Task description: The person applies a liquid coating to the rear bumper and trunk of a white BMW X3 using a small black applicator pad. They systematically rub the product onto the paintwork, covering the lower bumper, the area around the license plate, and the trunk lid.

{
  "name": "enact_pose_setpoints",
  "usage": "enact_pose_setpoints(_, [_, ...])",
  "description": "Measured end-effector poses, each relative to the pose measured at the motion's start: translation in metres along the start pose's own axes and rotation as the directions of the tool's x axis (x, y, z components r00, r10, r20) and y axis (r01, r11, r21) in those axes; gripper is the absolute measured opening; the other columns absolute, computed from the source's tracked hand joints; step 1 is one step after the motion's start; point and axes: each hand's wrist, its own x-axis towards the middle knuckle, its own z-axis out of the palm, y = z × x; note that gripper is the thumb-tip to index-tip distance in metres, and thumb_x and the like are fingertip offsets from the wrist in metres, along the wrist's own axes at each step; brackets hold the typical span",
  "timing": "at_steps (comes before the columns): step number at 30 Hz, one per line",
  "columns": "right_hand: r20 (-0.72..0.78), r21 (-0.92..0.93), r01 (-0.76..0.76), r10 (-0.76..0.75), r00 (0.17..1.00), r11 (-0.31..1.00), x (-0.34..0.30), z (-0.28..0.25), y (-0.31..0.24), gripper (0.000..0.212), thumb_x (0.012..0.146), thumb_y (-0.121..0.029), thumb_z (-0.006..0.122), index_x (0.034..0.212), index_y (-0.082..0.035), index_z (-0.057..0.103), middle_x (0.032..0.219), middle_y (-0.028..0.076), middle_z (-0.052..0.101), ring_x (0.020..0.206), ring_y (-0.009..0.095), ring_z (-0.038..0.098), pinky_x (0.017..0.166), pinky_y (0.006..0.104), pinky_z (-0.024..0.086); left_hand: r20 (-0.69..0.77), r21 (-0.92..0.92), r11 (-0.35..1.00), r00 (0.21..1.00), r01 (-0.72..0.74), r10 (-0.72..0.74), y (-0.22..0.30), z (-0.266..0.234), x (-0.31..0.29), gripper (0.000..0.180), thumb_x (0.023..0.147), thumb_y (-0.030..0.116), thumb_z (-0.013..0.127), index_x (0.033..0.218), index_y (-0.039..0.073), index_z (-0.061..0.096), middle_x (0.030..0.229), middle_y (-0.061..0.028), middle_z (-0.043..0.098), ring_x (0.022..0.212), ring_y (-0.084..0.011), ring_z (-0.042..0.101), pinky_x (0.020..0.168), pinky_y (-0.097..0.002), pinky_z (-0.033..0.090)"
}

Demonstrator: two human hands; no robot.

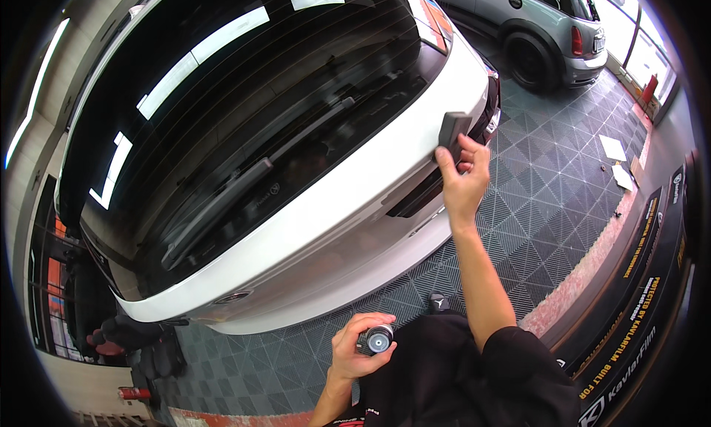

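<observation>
Dark block (452, 126) snug in your right hand (466, 179), two o'clock; small bottle (378, 341) in your left hand (349, 354), six!

This car workshop houses a white car (296, 214) on floor tiles (544, 179).

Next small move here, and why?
Probably ease the block flat onto the white car and slide it lightly: the right hand pinches it right at the bodywork, though I can't tell if they touch. The left hand holds the bottle apart from the car, so the panel looks reachable.
</observation>
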Motion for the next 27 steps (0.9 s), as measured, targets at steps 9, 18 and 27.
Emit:
enact_pose_setpoints(9, [0.064, -0.003, 0.173, -0.173, 0.983, 0.985, -0.11, 0.021, -0.059, 0.046, 0.066, -0.005, 0.085, 0.105, -0.002, 0.062, 0.113, 0.019, 0.058, 0.103, 0.03, 0.059, 0.08, 0.0373, 0.048, 0.018, 0.004, 1.0, 0.999, -0.027, 0.026, 0.0, -0.048, -0.032, 0.047, 0.069, -0.001, 0.082, 0.11, -0.002, 0.058, 0.101, -0.0202, 0.068, 0.096, -0.0334, 0.071, 0.085, -0.0439, 0.059])
enact_pose_setpoints(18, [0.059, 0.171, 0.11, -0.122, 0.991, 0.979, -0.166, 0.053, -0.076, 0.033, 0.078, 0.004, 0.07, 0.108, -0.002, 0.06, 0.1, 0.013, 0.064, 0.077, 0.021, 0.061, 0.072, 0.0296, 0.049, -0.048, -0.015, 0.995, 0.994, -0.1, 0.099, 0.001, -0.069, -0.031, 0.047, 0.071, -0.002, 0.08, 0.112, -0.002, 0.058, 0.103, -0.0203, 0.068, 0.097, -0.0331, 0.071, 0.085, -0.0421, 0.059])
enact_pose_setpoints(27, [0.272, 0.283, -0.376, 0.303, 0.914, 0.882, -0.171, 0.049, -0.126, 0.05, 0.089, -0.022, 0.076, 0.12, 0.0, 0.042, 0.108, 0.008, 0.053, 0.098, 0.015, 0.053, 0.09, 0.0302, 0.045, -0.105, 0.025, 0.996, 0.991, -0.084, 0.086, 0.007, -0.092, -0.051, 0.047, 0.07, -0.005, 0.079, 0.112, -0.002, 0.058, 0.103, -0.0187, 0.068, 0.098, -0.0321, 0.071, 0.087, -0.0407, 0.058])
